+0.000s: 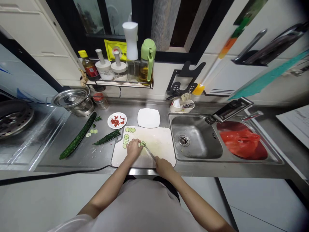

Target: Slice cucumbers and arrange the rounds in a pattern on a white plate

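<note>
My right hand [164,167] is wrapped round the handle of a kitchen knife [150,153], its blade pointing up and left across the white cutting board [164,137]. At the knife's tip is a small stack of cucumber slices [143,143]. The closed fingers of my left hand [133,149] hold the slices from the left side; how many they cover is hidden. More cucumber rounds [130,130] lie in a row at the board's top left, and overlapping ones [126,140] run down beside my left hand.
Left of the board lie a cut cucumber piece [107,137] and a long whole cucumber [78,137]. Behind stand a plate of chopped red pieces [109,120], a white plate [148,118] and a lidded pot [83,108]. A sink [200,141] adjoins at right, holding a red bag [241,141].
</note>
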Demonstrator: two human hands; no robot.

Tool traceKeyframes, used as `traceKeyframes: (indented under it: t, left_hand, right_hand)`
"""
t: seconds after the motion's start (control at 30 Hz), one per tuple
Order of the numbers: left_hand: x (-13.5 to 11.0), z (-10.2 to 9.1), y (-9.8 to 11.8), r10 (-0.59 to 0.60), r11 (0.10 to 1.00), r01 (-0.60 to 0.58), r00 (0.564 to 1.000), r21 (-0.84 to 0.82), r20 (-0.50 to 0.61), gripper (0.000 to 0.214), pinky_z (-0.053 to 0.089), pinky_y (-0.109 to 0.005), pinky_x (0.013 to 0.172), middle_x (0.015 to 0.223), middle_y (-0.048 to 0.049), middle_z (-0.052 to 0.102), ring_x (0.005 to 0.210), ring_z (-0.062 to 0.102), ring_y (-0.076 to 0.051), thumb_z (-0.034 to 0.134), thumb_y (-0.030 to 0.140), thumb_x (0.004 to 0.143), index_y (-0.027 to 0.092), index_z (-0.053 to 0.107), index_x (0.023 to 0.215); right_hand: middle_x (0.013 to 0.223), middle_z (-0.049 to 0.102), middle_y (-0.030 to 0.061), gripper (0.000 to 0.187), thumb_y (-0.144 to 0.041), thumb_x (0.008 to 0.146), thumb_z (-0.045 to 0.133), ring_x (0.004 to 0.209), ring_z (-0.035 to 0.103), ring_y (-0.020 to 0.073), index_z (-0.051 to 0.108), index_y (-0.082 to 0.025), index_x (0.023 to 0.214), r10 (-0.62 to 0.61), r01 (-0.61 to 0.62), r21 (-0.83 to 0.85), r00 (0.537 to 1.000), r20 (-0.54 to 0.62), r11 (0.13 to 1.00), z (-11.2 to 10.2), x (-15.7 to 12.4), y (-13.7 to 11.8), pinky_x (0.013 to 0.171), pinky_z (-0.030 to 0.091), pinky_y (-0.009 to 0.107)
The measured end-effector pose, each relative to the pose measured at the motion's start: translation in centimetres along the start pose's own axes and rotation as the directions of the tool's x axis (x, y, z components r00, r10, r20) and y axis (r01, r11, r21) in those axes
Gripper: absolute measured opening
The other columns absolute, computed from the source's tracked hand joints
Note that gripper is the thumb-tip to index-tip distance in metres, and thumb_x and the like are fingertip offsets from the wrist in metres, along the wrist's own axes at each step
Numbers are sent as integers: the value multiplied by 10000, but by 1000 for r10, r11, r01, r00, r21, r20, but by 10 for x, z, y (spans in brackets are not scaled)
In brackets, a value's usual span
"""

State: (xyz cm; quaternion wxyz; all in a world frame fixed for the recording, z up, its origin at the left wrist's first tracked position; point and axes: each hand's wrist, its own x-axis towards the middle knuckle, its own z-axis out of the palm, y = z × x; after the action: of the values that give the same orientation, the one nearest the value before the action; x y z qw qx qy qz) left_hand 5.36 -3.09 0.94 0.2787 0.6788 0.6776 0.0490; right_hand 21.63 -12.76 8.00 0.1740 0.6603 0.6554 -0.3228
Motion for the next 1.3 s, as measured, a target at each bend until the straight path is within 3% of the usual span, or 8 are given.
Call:
traceKeyframes:
  t: [1.07,1.3]
  left_hand:
    - [5,-3,2,-25,1000,26,999,-9,43,228,359,-364,903,1088,-52,617,1060,562,-244,631,326,757,246,627,970]
    - [8,-3,6,-44,993,54,995,-105,87,198,400,-278,778,893,-1,684,879,618,-175,596,176,751,241,603,939]
  right_hand:
    - [1004,680,155,299,-151,920,325,955,650,259,496,-142,1165,15,-15,-7,1000,-11,1000,4,-1,-2,696,408,307]
    - [1009,679,156,303,-129,911,326,973,644,261,503,-149,1157,26,-26,3,1000,-1,1000,5,-5,-1,717,412,317]
